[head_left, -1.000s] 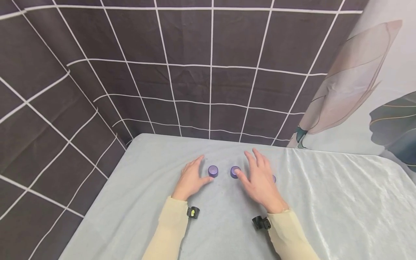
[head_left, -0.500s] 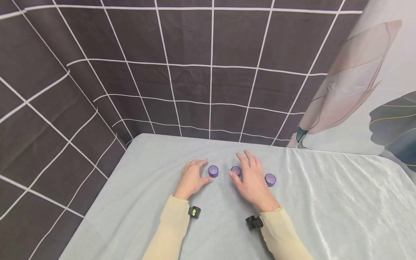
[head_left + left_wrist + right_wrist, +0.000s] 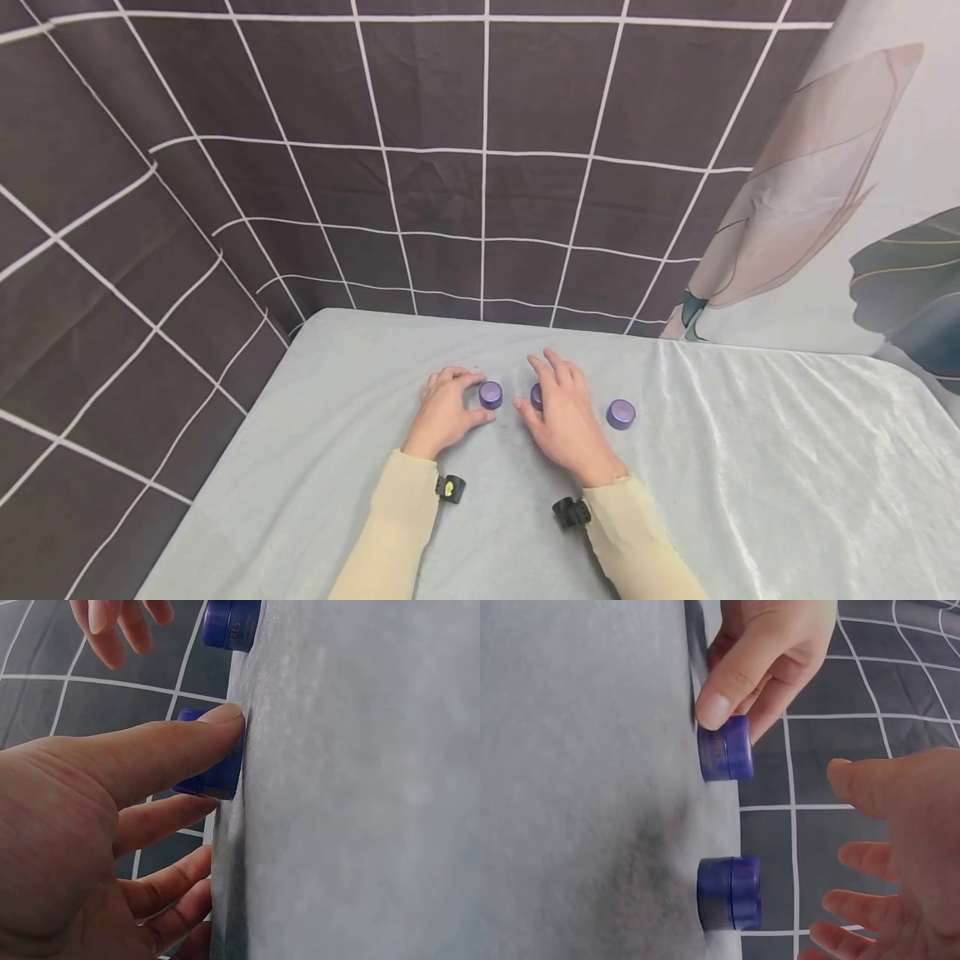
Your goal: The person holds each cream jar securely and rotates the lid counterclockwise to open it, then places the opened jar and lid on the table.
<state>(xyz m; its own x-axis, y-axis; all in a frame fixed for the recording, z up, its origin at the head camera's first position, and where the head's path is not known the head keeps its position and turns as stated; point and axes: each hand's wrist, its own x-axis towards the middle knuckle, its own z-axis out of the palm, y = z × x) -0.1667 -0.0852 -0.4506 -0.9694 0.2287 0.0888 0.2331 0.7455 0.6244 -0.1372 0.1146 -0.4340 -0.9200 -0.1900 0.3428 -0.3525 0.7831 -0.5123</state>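
My left hand [image 3: 444, 414] has its thumb and index finger at opposite sides of a small purple jar [image 3: 491, 394], which stands upright on the cloth. In the left wrist view the thumb covers much of that jar [image 3: 217, 776]. To its right stands a second purple jar [image 3: 536, 397], partly hidden under my right hand [image 3: 566, 417]. The right wrist view shows this second jar [image 3: 730, 894] apart from the spread, relaxed fingers [image 3: 866, 859] of the right hand, which holds nothing. A third purple jar [image 3: 621, 414] stands right of the right hand.
Pale grey-blue velvety cloth [image 3: 750, 467] covers the table. Dark hangings with a white grid [image 3: 420, 192] rise behind and at the left. A leaf-patterned curtain [image 3: 802, 183] hangs at the back right.
My right hand has moved left, from over the third jar to over the second, and the third jar is now uncovered. The left index finger has come closer to its jar.
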